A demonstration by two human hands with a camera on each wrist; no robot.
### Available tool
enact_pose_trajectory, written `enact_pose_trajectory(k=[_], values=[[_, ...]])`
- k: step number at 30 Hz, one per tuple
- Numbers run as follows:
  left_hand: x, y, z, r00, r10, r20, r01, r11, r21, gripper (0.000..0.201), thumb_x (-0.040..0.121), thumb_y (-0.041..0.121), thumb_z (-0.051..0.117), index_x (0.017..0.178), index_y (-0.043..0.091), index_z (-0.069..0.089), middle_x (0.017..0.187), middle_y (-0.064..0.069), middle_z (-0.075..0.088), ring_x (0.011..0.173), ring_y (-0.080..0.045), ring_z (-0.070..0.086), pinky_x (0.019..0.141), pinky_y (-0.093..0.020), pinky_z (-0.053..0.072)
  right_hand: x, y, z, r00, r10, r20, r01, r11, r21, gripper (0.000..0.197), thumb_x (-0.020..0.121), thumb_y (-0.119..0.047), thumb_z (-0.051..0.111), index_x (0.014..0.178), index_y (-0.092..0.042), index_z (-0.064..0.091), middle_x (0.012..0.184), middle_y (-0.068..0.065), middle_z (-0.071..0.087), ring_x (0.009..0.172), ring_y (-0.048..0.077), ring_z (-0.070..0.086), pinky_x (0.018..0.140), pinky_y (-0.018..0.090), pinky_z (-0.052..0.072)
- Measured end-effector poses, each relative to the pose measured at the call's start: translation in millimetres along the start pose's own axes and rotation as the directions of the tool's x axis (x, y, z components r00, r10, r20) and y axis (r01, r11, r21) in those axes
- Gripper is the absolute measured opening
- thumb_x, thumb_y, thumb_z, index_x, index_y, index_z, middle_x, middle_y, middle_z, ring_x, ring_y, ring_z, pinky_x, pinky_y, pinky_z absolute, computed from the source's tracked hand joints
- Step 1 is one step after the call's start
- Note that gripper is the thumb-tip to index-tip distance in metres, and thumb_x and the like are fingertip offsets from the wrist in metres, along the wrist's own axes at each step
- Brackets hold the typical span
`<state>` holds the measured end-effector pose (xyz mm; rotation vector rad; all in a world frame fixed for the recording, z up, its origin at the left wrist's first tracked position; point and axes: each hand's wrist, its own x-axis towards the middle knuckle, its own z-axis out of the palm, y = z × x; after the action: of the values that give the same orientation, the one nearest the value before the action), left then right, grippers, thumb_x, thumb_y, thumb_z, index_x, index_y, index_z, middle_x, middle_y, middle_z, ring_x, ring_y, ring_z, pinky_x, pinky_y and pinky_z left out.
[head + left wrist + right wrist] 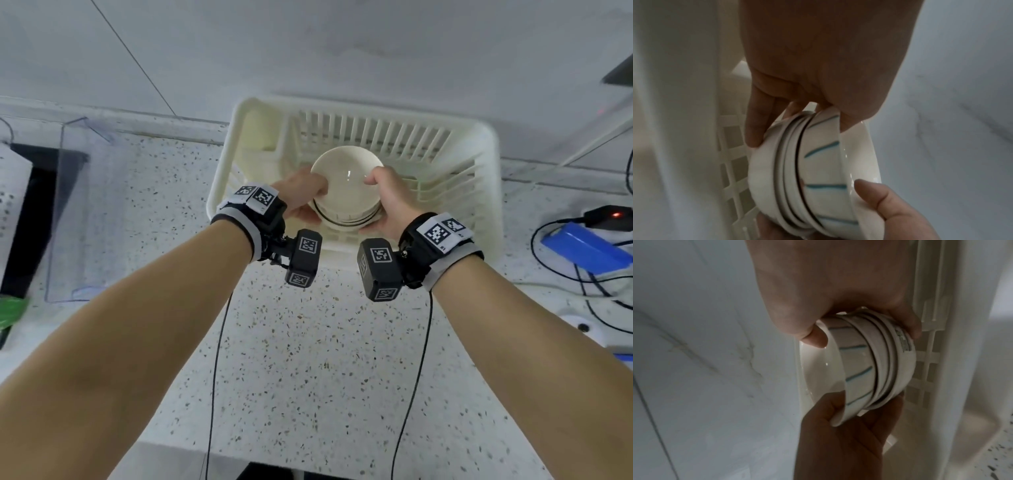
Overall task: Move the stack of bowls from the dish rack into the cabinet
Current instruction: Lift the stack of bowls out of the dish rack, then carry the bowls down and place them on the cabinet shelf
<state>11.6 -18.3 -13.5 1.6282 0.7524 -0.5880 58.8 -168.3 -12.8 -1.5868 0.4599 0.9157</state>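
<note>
Over on the left there's a clear plastic container [73,209] on the speckled counter [308,359], then the left hand [301,197] clamped on the stack of bowls [346,192], thumb hooked over the top rim, fingers underneath. Stack is cream-white and glossy, held over the cream dish rack [472,192]. Right hand [387,202] grips the opposite side the same way. Wrist cams show what the head view doesn't: teal streaks down the top bowl's outside and dark lines between the rims [818,164]. There's a printed label on the lowest bowl [902,342], too blurry to read. Far right, a blue pack [582,246] with cables.
</note>
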Motion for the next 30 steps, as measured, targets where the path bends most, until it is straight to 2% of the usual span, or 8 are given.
enact_pose_trajectory(k=[3,9,11,13,16,18,23,30], values=[[-25.5,12.6,1.8,0.995,0.087,-0.038,-0.085,0.995,0.048,0.058,0.092,0.016,0.042,0.15,0.018,0.035,0.125,-0.012,0.054,0.099,-0.035,0.068,0.086,-0.049,0.061,-12.3,-2.1,-3.1,0.997,-0.071,-0.026,0.073,0.996,0.047,0.032,0.093,-0.024,0.046,0.124,-0.029,0.04,0.14,0.01,0.044,0.122,0.038,0.048,0.082,0.058,0.053],[-96.3,27.1,0.9,0.975,0.206,-0.081,-0.207,0.978,-0.011,0.045,0.092,0.021,0.044,0.137,0.02,0.045,0.114,-0.003,0.055,0.068,-0.023,0.062,0.083,-0.048,0.062,-72.1,-1.9,-13.2,0.956,-0.293,0.031,0.292,0.956,0.033,0.031,0.099,-0.042,0.042,0.129,-0.033,0.043,0.145,0.008,0.043,0.129,0.034,0.048,0.077,0.053,0.058],[-120.5,28.8,2.8,0.972,0.223,-0.078,-0.224,0.975,-0.01,0.036,0.095,0.026,0.044,0.13,0.02,0.044,0.122,-0.006,0.054,0.069,-0.024,0.063,0.083,-0.048,0.062,-90.7,3.7,-14.3,0.929,-0.367,0.052,0.367,0.93,-0.005,0.035,0.1,-0.05,0.039,0.13,-0.034,0.044,0.143,0.006,0.045,0.128,0.033,0.05,0.074,0.052,0.06],[-148.0,21.3,6.1,0.965,0.252,-0.08,-0.251,0.968,0.019,0.041,0.098,0.031,0.043,0.136,0.017,0.043,0.13,-0.009,0.05,0.073,-0.024,0.064,0.082,-0.046,0.063,-117.4,18.8,-14.7,0.893,-0.446,0.057,0.448,0.892,-0.049,0.038,0.102,-0.053,0.034,0.132,-0.032,0.044,0.142,0.005,0.043,0.126,0.032,0.05,0.074,0.053,0.063],[-189.6,2.1,15.0,0.948,0.313,-0.063,-0.308,0.948,0.077,0.035,0.1,0.033,0.039,0.133,0.019,0.041,0.119,-0.007,0.053,0.071,-0.023,0.064,0.086,-0.047,0.061,-160.0,47.7,-14.0,0.852,-0.521,0.047,0.523,0.845,-0.113,0.047,0.101,-0.055,0.029,0.136,-0.028,0.045,0.142,0.005,0.044,0.125,0.033,0.051,0.076,0.055,0.064],[-214.3,-17.5,24.0,0.943,0.33,-0.036,-0.325,0.94,0.105,0.038,0.102,0.034,0.035,0.136,0.019,0.039,0.106,-0.004,0.054,0.072,-0.025,0.065,0.087,-0.048,0.061,-189.6,70.7,-13.7,0.844,-0.537,0.013,0.533,0.835,-0.138,0.05,0.098,-0.056,0.03,0.135,-0.026,0.046,0.14,0.008,0.046,0.123,0.031,0.052,0.075,0.055,0.064],[-255.7,-85.6,49.9,0.939,0.342,0.017,-0.342,0.93,0.136,0.047,0.101,0.034,0.03,0.141,0.01,0.038,0.12,-0.019,0.059,0.096,-0.033,0.068,0.084,-0.048,0.062,-247.0,141.6,-13.3,0.843,-0.524,-0.125,0.503,0.848,-0.165,0.036,0.101,-0.048,0.031,0.123,-0.028,0.051,0.119,-0.005,0.055,0.107,0.016,0.057,0.075,0.057,0.063],[-311.0,-189.7,87.9,0.953,0.289,0.094,-0.303,0.928,0.216,0.044,0.101,0.03,0.027,0.135,0.008,0.044,0.116,-0.021,0.062,0.097,-0.037,0.068,0.083,-0.054,0.06,-300.7,264.5,-7.0,0.901,-0.394,-0.184,0.382,0.919,-0.096,0.032,0.101,-0.046,0.035,0.125,-0.029,0.049,0.114,-0.011,0.052,0.112,0.022,0.057,0.077,0.059,0.062]])
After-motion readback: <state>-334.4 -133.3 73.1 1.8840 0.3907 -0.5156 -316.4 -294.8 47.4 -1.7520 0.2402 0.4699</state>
